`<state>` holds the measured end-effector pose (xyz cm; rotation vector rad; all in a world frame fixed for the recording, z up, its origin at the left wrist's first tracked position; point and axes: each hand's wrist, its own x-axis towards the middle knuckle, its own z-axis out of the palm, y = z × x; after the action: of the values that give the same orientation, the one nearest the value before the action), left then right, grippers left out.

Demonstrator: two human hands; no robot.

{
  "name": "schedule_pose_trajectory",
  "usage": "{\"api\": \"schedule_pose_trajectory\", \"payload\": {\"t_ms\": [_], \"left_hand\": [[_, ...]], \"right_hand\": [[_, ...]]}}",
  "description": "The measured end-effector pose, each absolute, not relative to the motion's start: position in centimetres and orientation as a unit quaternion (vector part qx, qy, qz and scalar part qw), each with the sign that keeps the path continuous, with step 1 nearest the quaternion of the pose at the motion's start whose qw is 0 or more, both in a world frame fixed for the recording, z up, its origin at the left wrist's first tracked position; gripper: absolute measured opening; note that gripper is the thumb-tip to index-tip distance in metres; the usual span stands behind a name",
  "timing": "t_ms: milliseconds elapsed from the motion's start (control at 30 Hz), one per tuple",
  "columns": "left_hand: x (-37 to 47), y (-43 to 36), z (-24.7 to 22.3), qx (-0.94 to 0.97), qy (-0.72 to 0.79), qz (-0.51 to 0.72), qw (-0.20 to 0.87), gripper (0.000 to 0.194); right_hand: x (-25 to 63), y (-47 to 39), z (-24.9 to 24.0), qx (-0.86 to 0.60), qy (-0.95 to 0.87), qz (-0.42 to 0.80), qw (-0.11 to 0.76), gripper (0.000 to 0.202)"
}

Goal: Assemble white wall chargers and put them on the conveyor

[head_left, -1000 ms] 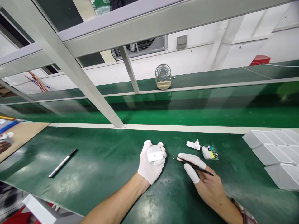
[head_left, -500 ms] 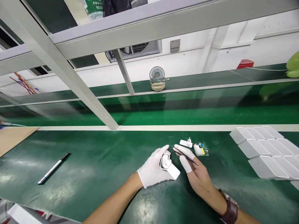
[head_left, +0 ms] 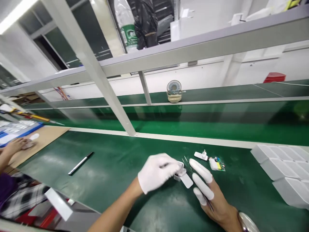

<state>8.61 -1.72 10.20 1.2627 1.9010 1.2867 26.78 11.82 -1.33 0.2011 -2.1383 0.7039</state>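
My left hand (head_left: pixel 158 173), in a white glove, pinches the left edge of a small white plastic housing (head_left: pixel 186 180) low over the green bench. A flat white flap extends from the housing toward the lower right. Beside it on the right, my right hand (head_left: pixel 209 190) wears white finger cots and is closed on slim tweezers (head_left: pixel 187 163). The tweezer tips point up and away, next to the housing; I cannot tell whether they touch it. Beyond lie a white plug piece (head_left: pixel 201 156) and a small circuit board (head_left: pixel 217 164) with coloured parts.
White bins (head_left: pixel 287 174) stand at the right. A marker pen (head_left: pixel 80 163) lies to the left, before a brown board (head_left: pixel 41 141) where a co-worker's hand (head_left: pixel 15 145) works. A metal post (head_left: pixel 118 109) rises behind the bench. A small fan (head_left: pixel 174 90) stands on the far ledge.
The view has swung left and upward, bringing the co-worker into sight. My left hand no longer wraps round the housing but pinches its edge. My right fingers have spread along the tweezers.
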Motion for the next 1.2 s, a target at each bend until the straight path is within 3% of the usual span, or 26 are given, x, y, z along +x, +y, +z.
{"api": "schedule_pose_trajectory", "payload": {"t_ms": [67,200,433,600,800,967,1200], "left_hand": [[11.1,-2.5,10.5,0.489,0.668,0.456,0.329,0.020],[13.6,-3.2,8.8,0.377,0.617,0.532,0.440,0.034],[8.4,-5.1,8.5,0.309,0.591,0.657,0.353,0.042],[1.8,-9.2,7.9,0.272,0.782,0.535,0.167,0.047],[-6.2,-15.0,6.5,0.214,0.903,0.371,0.024,0.023],[-11.2,-18.7,5.4,0.176,0.952,0.251,0.008,0.023],[-13.4,-20.0,2.8,0.156,0.973,0.171,0.000,0.028]], "right_hand": [[26.9,11.5,-0.8,0.123,-0.856,0.255,0.432,0.077],[26.6,10.4,-1.0,0.125,-0.857,0.227,0.445,0.069],[26.2,9.2,-2.9,-0.007,-0.895,0.196,0.400,0.076],[26.0,9.1,-3.7,-0.005,-0.898,0.213,0.385,0.072],[25.9,9.0,-3.9,-0.034,-0.899,0.222,0.375,0.072],[25.7,9.3,-3.9,-0.082,-0.902,0.221,0.361,0.069],[25.1,9.8,-5.9,-0.120,-0.902,0.266,0.318,0.069]]}}
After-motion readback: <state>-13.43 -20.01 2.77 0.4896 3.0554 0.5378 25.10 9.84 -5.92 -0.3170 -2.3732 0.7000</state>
